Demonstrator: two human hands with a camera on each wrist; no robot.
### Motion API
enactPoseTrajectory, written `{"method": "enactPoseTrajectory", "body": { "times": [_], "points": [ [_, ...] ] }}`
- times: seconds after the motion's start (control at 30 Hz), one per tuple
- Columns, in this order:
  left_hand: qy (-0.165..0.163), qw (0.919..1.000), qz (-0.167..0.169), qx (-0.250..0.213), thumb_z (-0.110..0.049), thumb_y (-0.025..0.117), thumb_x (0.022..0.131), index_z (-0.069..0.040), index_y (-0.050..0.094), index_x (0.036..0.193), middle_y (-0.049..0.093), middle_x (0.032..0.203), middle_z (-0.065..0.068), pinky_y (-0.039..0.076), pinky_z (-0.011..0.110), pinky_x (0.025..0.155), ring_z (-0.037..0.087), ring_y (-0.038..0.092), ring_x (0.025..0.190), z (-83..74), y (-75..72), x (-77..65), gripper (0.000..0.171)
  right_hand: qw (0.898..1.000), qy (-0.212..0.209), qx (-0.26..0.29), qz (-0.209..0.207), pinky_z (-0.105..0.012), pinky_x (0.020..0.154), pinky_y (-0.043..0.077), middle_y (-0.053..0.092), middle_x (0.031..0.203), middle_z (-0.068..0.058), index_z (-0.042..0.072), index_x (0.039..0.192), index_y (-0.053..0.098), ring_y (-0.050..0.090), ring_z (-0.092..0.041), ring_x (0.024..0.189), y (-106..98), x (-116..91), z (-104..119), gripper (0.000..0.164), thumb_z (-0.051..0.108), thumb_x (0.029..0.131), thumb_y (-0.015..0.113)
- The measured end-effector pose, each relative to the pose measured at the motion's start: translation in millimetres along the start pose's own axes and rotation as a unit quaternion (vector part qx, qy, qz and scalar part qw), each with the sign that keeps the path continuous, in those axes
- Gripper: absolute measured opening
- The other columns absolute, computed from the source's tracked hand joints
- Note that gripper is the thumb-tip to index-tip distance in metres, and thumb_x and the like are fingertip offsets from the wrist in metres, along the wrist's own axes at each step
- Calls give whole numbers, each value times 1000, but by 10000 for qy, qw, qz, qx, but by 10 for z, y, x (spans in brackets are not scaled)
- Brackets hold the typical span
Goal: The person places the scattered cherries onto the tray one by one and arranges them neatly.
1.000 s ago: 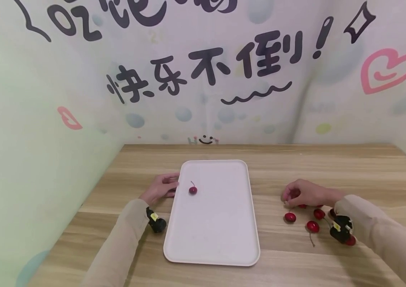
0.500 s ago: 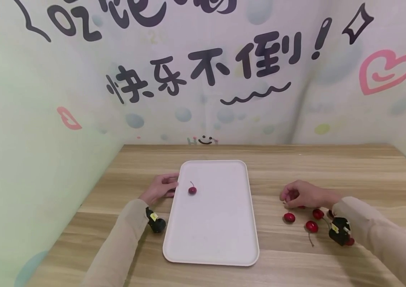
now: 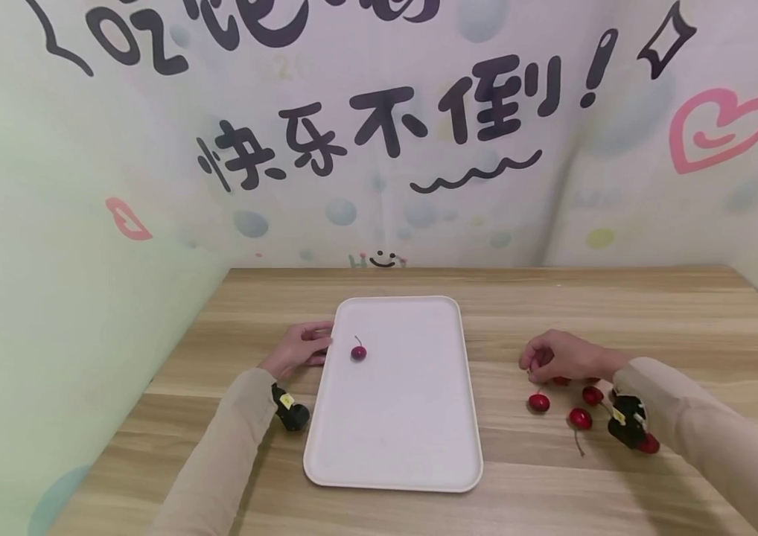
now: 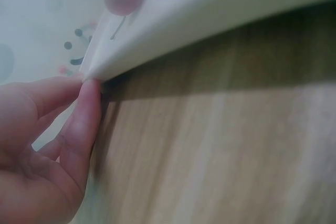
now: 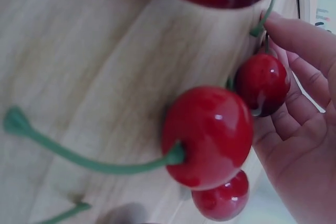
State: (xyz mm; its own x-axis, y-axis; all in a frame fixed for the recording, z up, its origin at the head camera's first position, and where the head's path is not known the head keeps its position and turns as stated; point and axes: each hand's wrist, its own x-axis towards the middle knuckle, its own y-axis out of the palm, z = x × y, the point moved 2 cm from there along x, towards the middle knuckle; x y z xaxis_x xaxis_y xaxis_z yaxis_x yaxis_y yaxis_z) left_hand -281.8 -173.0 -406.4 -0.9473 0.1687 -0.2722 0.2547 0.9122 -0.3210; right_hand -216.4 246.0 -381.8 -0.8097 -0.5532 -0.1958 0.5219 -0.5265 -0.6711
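Observation:
A white tray [image 3: 395, 417] lies on the wooden table, bearing one dark red cherry [image 3: 359, 353] with its stem near the left edge. At that edge, the thumb and finger of my left hand [image 3: 300, 346] pinch the rim, as the left wrist view shows. Right of the tray, my right hand [image 3: 563, 356] is low over a group of red cherries. In the right wrist view, its thumb and finger seem to pinch the thin stem of one cherry [image 5: 262, 85], which is in front of the palm. Another red cherry [image 5: 210, 137] with a green stem is nearer the camera.
Several cherries lie around the right hand and wrist, among them one cherry [image 3: 539, 403] closest to the tray and another cherry [image 3: 580, 418] farther right. Some are partly hidden by the wrist camera [image 3: 628, 420]. A printed cloth [image 3: 379, 216] hangs behind the table.
My right thumb and fingers have drawn slightly closer together, with the hand shifting a little. The left hand, tray and loose cherries keep their places, apart from a small camera shift.

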Motion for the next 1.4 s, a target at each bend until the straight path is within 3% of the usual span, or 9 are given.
{"method": "enactPoseTrajectory", "body": {
  "times": [0.5, 0.9, 1.4],
  "points": [
    [-28, 10000, 12, -36, -8, 56, 87, -4, 47, 127, 53, 114, 21, 54, 25, 64, 12, 60, 75, -12, -9, -3, 42, 10000, 3, 24, 54, -21, 60, 47, 56, 75, -1, 0, 89, 62, 50, -14, 70, -35, 37, -33, 10, 3, 80, 61],
    [-68, 10000, -19, -61, -7, 57, 86, -5, 46, 128, 53, 113, 20, 54, 24, 64, 12, 59, 75, 4, 3, -7, 43, 9998, 128, -26, -137, -20, 63, 46, 58, 78, -1, 0, 92, 63, 51, -13, 72, -53, 47, -103, 14, 5, 79, 61],
    [-100, 9999, -2, -129, -6, 57, 86, -5, 46, 128, 52, 114, 20, 54, 26, 66, 14, 60, 77, -9, -11, 2, 44, 9988, 349, 342, -65, -23, 73, 47, 61, 87, -4, 0, 96, 62, 54, -16, 81, -70, 51, -90, 15, 7, 84, 57]
  ]
}}
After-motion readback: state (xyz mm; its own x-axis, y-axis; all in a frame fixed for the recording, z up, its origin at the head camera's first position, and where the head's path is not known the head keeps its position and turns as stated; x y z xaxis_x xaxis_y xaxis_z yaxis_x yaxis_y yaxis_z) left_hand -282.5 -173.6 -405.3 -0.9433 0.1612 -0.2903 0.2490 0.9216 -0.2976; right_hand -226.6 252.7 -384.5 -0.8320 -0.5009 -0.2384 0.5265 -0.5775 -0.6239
